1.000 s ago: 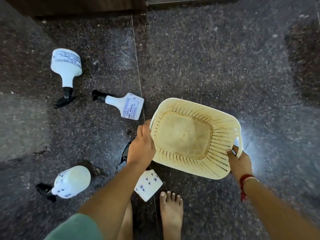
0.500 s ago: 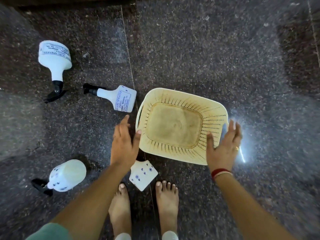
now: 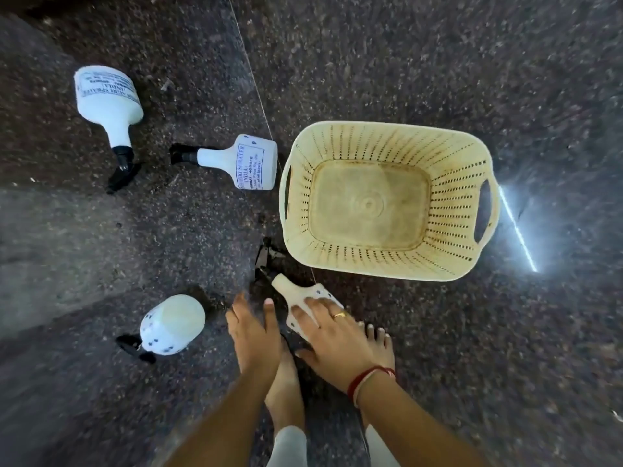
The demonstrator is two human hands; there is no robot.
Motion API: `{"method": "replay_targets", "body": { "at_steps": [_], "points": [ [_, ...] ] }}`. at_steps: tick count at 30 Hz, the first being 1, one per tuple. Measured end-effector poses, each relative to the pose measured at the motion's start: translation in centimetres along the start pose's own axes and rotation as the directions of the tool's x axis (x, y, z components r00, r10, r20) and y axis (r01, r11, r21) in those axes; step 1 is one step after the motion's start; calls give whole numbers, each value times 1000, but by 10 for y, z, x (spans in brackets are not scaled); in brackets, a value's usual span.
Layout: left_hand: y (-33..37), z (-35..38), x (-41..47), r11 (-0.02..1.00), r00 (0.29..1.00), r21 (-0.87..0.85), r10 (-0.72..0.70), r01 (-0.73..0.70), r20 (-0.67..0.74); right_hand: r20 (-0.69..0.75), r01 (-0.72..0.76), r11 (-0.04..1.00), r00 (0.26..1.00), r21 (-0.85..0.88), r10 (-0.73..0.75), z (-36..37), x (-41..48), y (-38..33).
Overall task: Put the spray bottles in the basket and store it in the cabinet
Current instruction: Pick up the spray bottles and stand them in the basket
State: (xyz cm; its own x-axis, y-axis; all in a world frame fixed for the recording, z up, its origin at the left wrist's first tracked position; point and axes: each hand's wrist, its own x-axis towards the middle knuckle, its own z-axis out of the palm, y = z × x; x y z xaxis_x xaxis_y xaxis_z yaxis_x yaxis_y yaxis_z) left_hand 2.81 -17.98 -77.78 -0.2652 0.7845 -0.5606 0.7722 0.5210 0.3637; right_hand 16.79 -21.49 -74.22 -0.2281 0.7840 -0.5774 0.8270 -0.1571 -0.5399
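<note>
A cream perforated basket (image 3: 448, 170) stands upright and empty on the dark stone floor, with no hand on it. Four white spray bottles with black triggers lie on the floor. One labelled bottle (image 3: 108, 99) is at the far left. Another labelled one (image 3: 242, 163) lies just left of the basket. A dotted bottle (image 3: 172, 325) lies near left. A second dotted bottle (image 3: 296, 293) lies by my feet. My right hand (image 3: 333, 338) lies over its body with fingers spread. My left hand (image 3: 254, 335) hovers open just left of it, holding nothing.
My bare feet (image 3: 377, 335) stand right behind the near bottle, partly under my hands. A bright streak of light (image 3: 517, 227) lies on the floor right of the basket. A floor seam (image 3: 253, 79) runs from the top down to the basket's left edge.
Both hands let go of the basket, which now rests on the floor. They moved back toward my feet, the right hand landing on the near dotted bottle. The view dipped closer to the floor.
</note>
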Motion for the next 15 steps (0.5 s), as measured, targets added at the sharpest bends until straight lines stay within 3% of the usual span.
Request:
{"method": "replay_targets", "body": {
  "at_steps": [3, 6, 9, 13, 15],
  "points": [
    [8, 18, -3, 990, 992, -72, -122, 124, 40, 116, -173, 985, 979, 19, 170, 27, 10, 22],
    [13, 32, -4, 955, 963, -145, -246, 260, 107, 82, -241, 959, 970, 153, 230, 41, 26, 25],
    [18, 32, 0, 869, 922, -317, -328, 380, 207, 6, -229, 946, 972, 228, 234, 44, 36, 21],
    [27, -5, 14, 638, 834, -539, -393, 550, 387, -32, -114, 945, 991, 305, 129, 32, 30, 4],
    [34, -35, 14, 658, 871, -574, -330, 488, 363, -100, -27, 942, 993, 335, 64, 20, 21, -11]
  ]
}}
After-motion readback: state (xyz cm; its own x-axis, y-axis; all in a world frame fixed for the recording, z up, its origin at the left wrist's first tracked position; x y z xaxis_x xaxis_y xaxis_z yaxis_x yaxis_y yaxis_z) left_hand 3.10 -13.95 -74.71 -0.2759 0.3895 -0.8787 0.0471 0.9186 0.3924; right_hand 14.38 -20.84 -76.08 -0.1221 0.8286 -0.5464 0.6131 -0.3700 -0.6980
